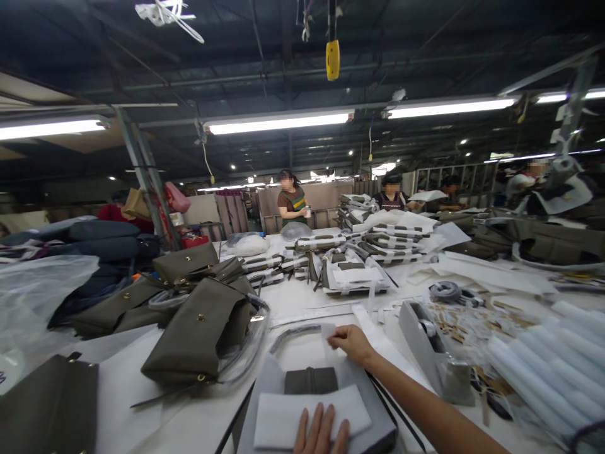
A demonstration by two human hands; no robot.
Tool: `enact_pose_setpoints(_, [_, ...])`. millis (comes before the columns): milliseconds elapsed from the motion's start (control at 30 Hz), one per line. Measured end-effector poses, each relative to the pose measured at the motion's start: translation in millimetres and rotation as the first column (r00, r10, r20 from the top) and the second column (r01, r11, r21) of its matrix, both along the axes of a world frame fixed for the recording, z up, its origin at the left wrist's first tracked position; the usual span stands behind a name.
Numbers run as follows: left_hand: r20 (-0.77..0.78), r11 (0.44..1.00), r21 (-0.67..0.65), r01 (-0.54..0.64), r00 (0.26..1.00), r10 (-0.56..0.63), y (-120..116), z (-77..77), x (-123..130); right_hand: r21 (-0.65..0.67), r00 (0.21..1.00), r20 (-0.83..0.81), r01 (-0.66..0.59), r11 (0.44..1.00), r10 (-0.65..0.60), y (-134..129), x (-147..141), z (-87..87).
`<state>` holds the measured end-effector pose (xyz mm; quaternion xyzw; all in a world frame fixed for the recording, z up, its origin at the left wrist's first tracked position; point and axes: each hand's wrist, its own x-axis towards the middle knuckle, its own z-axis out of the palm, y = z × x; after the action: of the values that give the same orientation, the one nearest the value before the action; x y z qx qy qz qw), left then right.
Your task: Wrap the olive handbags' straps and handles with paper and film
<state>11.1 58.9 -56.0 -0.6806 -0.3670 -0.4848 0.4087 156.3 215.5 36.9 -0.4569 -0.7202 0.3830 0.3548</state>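
Observation:
An olive-grey handbag point(390, 435) lies on the table in front of me, partly covered by thin white wrapping. My left hand point(322, 432) rests flat, fingers spread, on a white foam sheet point(278, 419) over the bag. Just above that sheet, a dark olive flap piece with a strap point(312, 381) shows. Beyond it arches the bag's wrapped handle point(293, 335). My right hand point(352, 343) pinches a small translucent strip point(327, 336) at the right side of this handle. Whether the strip is stuck to the handle, I cannot tell.
Olive bags point(193, 331) stand at left beside clear plastic point(38, 309). Wrapped bags point(354, 274) are piled ahead. At right are a grey tape dispenser point(420, 340), scissors point(491, 400) and white foam rolls point(553, 359). Co-workers point(293, 202) are at the far side.

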Motion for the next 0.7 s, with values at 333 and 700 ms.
enact_pose_setpoints(333, [0.007,0.999,0.031,-0.023,1.0,0.023,4,-8.2,0,0.011,1.0,-0.005,0.001,1.0,-0.001,0,-2,8.1])
enact_pose_setpoints(700, [0.166,0.995,0.097,-0.017,0.986,0.001,4,-6.0,10,0.0,0.999,-0.039,-0.026,1.0,0.026,-2,-2,7.4])
